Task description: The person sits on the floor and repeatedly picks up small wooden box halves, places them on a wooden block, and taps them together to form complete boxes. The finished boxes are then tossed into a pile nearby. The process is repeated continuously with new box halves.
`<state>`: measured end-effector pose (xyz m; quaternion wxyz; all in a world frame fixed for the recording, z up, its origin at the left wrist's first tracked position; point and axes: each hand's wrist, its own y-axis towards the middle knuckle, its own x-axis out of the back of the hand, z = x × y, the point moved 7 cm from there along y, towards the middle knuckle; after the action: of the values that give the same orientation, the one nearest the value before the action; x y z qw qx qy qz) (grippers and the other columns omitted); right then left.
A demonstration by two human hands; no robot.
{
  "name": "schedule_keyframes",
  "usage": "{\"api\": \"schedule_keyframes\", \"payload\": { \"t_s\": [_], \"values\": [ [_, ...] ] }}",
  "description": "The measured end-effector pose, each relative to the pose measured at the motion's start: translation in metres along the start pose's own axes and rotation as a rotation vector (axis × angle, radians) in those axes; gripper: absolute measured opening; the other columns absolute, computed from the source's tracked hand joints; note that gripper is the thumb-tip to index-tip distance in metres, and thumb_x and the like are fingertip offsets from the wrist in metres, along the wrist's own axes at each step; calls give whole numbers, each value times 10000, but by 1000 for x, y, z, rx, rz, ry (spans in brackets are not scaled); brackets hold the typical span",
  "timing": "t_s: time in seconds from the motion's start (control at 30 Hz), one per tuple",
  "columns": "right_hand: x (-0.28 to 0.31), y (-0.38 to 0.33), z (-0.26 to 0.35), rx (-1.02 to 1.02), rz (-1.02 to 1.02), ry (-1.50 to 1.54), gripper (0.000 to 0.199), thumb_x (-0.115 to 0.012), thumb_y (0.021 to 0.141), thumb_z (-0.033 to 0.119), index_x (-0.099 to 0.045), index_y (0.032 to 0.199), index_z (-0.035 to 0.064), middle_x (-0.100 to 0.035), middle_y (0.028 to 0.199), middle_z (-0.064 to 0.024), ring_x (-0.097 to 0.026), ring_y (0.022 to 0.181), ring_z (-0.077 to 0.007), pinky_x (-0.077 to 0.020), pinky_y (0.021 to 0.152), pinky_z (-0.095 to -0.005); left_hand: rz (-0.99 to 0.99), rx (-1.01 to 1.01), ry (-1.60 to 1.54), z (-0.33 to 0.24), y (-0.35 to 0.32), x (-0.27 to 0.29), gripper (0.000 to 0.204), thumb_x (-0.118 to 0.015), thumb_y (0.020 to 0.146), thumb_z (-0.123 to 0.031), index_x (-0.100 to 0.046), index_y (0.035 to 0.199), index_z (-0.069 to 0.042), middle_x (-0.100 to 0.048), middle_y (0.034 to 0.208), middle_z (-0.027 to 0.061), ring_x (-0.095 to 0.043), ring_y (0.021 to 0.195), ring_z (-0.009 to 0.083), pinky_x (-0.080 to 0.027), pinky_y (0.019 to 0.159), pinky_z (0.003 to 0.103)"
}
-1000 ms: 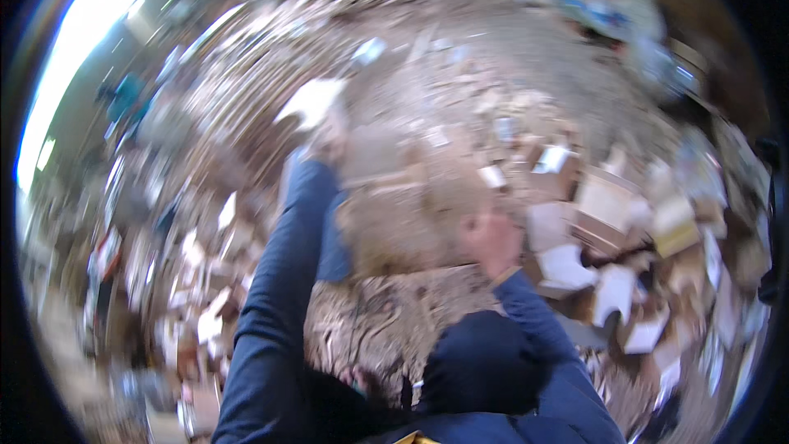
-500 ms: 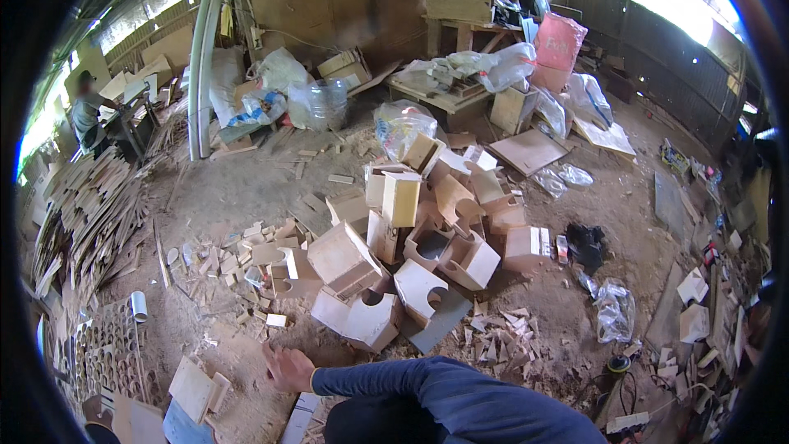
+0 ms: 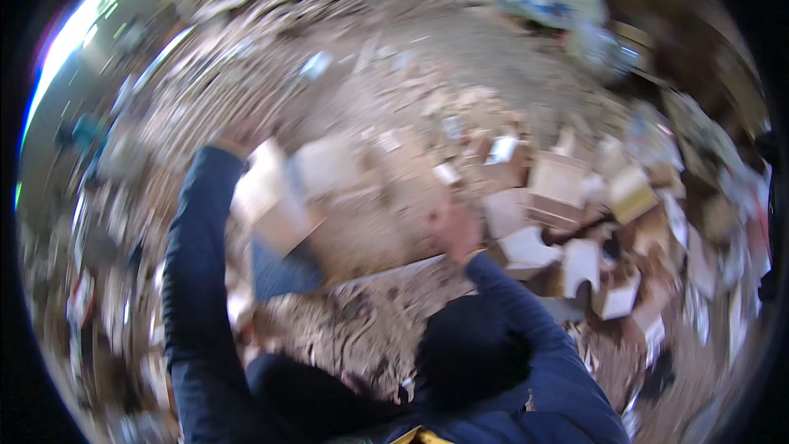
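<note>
Big blurry board (image 3: pixel 362 214) held up by left hand (image 3: pixel 234 141) and right hand (image 3: pixel 454 228), finger grip too blurred to tell, boxes (image 3: pixel 559 189) scattered nearby

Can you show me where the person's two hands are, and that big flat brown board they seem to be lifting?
left hand (image 3: pixel 233 141), head view, blurred knuckles at the board's upper left corner.
right hand (image 3: pixel 454 228), head view, back of the hand.
brown board (image 3: pixel 362 214), head view, middle of its flat face.

board (image 3: pixel 345 205) between hands, boxes (image 3: pixel 567 197) right
</note>
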<state>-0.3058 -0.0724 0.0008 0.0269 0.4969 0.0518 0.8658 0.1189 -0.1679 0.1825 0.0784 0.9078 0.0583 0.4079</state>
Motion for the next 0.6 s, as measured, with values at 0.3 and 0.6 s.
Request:
{"api": "schedule_keyframes", "payload": {
  "t_s": [0.3,0.6],
  "values": [
    [8,-1,8,-43,-98,-98,638,-578,813,323,-437,1350,10,-668,860,-268,-664,774,-434,-537,709,-519,-169,-183,288,0,-159,-42,1374,-926,546,-272,2,1546,-107,-340,1488,258,-361,1372,391,-338,1112,427],
    [8,-3,13,9,-125,-90,612,-559,833,230,-417,1365,-38,-621,1016,-308,-649,867,-442,-529,750,-511,-333,-247,19,42,-58,-90,1398,-892,560,-83,141,1500,-32,-435,1401,247,-457,1293,362,-337,1110,400]
  ]
}}
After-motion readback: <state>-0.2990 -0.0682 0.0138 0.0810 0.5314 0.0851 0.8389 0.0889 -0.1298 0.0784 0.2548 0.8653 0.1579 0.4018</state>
